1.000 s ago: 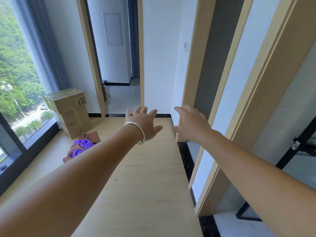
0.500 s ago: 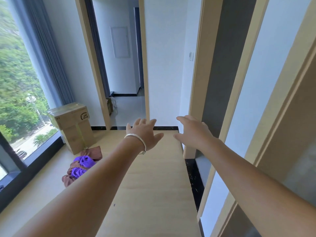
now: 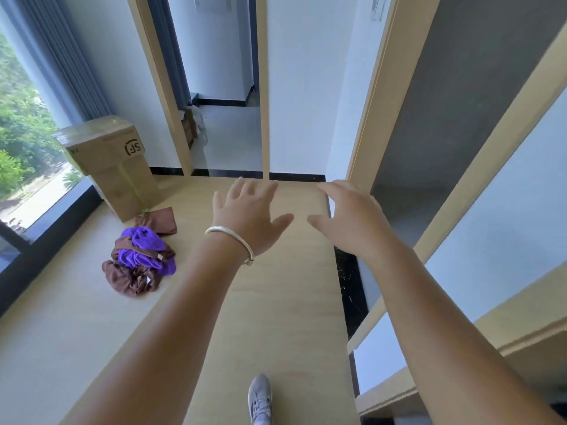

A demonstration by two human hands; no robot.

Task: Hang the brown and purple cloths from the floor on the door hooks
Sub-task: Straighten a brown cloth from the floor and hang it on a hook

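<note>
Both hands were out front holding nothing, grip wide, while the brown and purple cloths (image 3: pixel 141 260) sat heaped on the floor just in front of the cardboard box (image 3: pixel 112 164), down-left of the nearer left hand (image 3: pixel 248 216), right hand (image 3: pixel 352 222) farther off.

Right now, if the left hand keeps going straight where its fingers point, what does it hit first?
Nothing close. The left hand is open, fingers aimed forward over bare floor toward the white wall panel. The cloth pile lies well off to its left. Depth is unclear, but the wall or its black baseboard looks first.
</note>
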